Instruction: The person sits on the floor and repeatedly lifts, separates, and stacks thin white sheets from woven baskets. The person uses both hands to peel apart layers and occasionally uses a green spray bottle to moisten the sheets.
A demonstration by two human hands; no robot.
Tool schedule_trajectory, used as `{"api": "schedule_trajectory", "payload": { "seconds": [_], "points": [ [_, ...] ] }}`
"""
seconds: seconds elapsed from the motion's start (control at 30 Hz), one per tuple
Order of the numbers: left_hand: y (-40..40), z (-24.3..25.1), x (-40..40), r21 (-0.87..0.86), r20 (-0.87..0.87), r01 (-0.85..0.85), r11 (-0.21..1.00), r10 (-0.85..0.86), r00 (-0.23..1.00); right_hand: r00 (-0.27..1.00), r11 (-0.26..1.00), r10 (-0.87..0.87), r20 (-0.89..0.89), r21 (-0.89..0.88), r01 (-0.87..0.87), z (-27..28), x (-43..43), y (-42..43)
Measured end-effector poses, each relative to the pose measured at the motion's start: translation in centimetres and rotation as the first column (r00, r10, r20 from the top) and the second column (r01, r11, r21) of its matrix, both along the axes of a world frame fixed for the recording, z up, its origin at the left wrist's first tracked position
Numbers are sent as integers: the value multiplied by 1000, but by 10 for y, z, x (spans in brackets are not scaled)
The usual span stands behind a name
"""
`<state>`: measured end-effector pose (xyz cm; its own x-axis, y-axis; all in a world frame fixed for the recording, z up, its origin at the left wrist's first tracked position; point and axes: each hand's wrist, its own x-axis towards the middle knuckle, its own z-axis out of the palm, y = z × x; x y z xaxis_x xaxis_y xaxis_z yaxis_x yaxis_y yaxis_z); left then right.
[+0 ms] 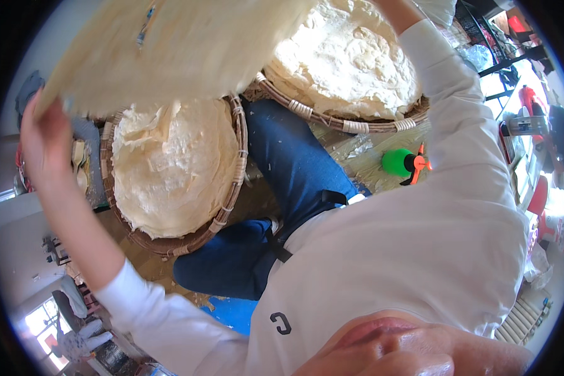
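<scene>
A large, thin, pale sheet, apparently flatbread [183, 51], is held up across the upper left, blurred by motion. My left hand [49, 127] grips its left edge. My right arm reaches up past the top rim of the picture, so my right hand is out of view. Below the sheet, a round wicker basket [239, 160] holds a stack of similar pale sheets [174, 174], the top one wrinkled. Another wicker basket [326, 122] at the upper middle bears a crumpled, brightly lit pile of such sheets [348, 61].
A green spray bottle [396, 162] with an orange trigger stands on the flake-strewn floor [371, 138] at the right. My legs in blue jeans [286, 145] lie between the baskets. Shelving with clutter lines the right side. Another person [77, 340] is at the lower left.
</scene>
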<state>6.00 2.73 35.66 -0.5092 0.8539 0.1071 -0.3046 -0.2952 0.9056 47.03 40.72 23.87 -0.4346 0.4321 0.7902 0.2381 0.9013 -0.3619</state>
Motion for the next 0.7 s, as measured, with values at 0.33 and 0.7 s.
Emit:
{"api": "schedule_trajectory", "payload": {
  "seconds": [0.33, 0.7],
  "points": [
    [225, -192, 170, -86, 277, 191, 978, -161, 947, 788, 802, -584, 193, 289, 523, -52, 260, 81],
    [244, -383, 235, -613, -265, -185, 768, 21, 964, 729, 812, -49, 682, -398, 427, -266, 312, 26]
  ]
}}
